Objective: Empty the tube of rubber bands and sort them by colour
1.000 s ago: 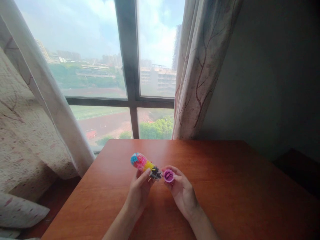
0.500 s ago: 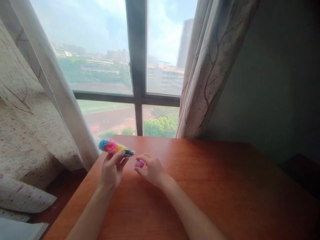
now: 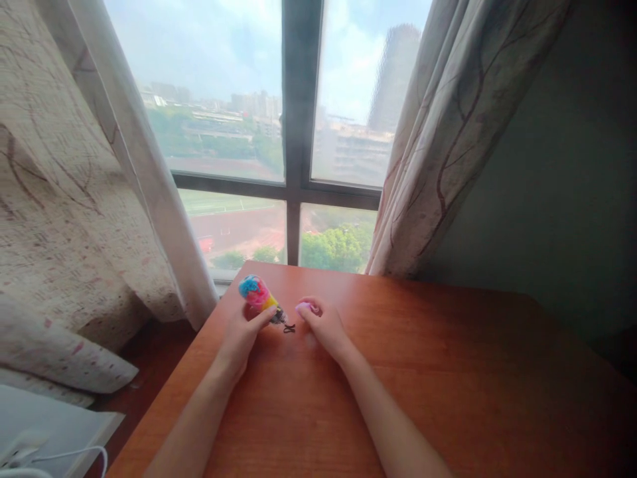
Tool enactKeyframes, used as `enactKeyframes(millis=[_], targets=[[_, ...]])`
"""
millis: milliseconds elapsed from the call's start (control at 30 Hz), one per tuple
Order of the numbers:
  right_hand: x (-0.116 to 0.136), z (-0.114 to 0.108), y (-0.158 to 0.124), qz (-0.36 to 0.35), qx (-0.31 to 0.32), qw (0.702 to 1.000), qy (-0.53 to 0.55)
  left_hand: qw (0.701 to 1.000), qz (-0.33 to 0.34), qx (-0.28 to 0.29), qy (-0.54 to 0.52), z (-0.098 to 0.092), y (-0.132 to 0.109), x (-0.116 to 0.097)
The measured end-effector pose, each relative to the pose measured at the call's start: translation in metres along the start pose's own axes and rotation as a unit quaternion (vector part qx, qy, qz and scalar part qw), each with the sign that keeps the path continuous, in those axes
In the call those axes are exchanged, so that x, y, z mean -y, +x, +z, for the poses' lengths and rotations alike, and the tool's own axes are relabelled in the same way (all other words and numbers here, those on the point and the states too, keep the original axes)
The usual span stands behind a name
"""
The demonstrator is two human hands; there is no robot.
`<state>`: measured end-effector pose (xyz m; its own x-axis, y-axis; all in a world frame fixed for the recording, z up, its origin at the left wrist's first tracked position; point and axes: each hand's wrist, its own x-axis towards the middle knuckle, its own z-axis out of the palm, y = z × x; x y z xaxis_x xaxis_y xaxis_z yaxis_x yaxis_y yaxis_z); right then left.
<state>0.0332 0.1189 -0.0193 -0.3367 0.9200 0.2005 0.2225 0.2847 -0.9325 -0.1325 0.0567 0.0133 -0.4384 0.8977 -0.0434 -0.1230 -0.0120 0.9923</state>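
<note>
My left hand [image 3: 240, 330] is wrapped round a clear tube [image 3: 261, 299] packed with small bands that look like hair ties, in blue, red, pink, yellow and black. The tube slants, its black-filled end pointing down to the right. Just beyond that end are dark loops [image 3: 289, 328] like black hair ties; I cannot tell whether they touch the table. To the right, my right hand [image 3: 321, 325] pinches a small pink cap [image 3: 307, 308], partly hidden by the fingers. The two hands are apart, low over the brown table [image 3: 303, 411].
Beyond the table's far edge is a window [image 3: 293, 189] between a left curtain [image 3: 164, 265] and a right curtain [image 3: 423, 199]. A white surface with a white cable [image 3: 74, 455] lies at lower left. A dark wall [image 3: 537, 186] stands on the right.
My left hand has tipped the tube more steeply, its black end now lower. Dark loops have appeared by that end. My right hand still holds the pink cap. The whole view has shifted.
</note>
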Motion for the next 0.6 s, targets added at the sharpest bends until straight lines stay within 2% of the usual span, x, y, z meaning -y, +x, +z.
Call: enactKeyframes(millis=[267,500,600], targets=[[-0.009,-0.011,-0.017,-0.022,-0.029,0.998,-0.048,0.992,0.050,0.056,0.104,-0.004,0.004,0.008],[0.000,-0.010,-0.024,-0.068,-0.018,0.991,-0.110,0.985,0.071,0.065,0.142,-0.008,0.007,0.014],[0.002,-0.011,-0.029,-0.097,-0.016,0.980,-0.173,0.986,0.073,0.066,0.137,-0.007,0.007,0.013]])
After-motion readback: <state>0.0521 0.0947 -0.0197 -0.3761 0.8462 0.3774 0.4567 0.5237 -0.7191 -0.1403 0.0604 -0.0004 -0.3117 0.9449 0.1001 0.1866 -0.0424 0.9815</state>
